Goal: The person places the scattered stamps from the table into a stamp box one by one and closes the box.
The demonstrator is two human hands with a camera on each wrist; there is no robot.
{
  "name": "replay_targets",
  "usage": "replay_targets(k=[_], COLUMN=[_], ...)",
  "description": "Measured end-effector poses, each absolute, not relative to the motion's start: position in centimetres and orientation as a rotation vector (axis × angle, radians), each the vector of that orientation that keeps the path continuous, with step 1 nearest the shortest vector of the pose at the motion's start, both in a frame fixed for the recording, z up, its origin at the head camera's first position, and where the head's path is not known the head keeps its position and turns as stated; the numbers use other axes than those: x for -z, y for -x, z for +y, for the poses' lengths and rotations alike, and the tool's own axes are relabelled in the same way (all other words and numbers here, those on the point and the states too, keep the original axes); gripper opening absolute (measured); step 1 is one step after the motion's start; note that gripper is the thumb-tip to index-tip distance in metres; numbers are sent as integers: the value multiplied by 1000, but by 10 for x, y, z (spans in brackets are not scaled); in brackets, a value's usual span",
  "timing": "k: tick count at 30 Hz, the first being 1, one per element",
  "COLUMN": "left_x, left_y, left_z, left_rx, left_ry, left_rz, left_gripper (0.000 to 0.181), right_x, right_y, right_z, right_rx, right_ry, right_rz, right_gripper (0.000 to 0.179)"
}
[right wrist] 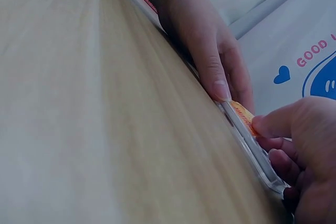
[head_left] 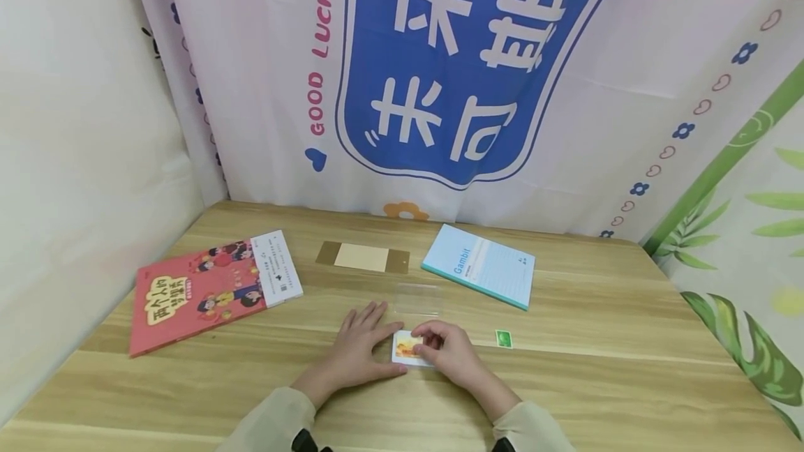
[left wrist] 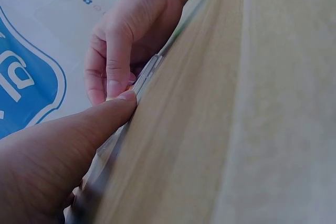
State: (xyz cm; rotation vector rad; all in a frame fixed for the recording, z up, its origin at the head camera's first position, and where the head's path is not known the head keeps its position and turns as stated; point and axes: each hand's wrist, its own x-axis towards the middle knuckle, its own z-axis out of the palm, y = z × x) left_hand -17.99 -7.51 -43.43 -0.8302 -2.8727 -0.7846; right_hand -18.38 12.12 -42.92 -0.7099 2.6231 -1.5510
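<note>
A small flat white case with clear edges lies on the table between the two hands. On top of it is an orange-and-yellow picture card, its edge tilted up in the right wrist view. My right hand pinches this card between thumb and fingers, with the other fingers curled beside the case. My left hand rests with spread fingers on the table left of the case, its thumb touching the case's near edge. A thin clear plastic piece lies just beyond the case. The right fingers partly hide the card.
A red picture book lies at the left, a light-blue notebook at the back right. Between them is a brown strip with a cream middle. A small green picture piece lies right of my right hand. Printed curtains border the table.
</note>
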Motion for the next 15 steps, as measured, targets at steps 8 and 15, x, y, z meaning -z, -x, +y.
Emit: replay_targets(k=[8,15], left_x=[434,435], left_y=[180,181], left_z=[-77,-75], left_rx=[806,802], left_ry=[826,817], left_rz=[-2879,-2870], left_gripper=[70,70], right_x=[435,436], right_y=[186,186], right_z=[121,120], right_rx=[1531,1470], right_ry=[687,702], right_rz=[2645,2716], right_gripper=[16,16])
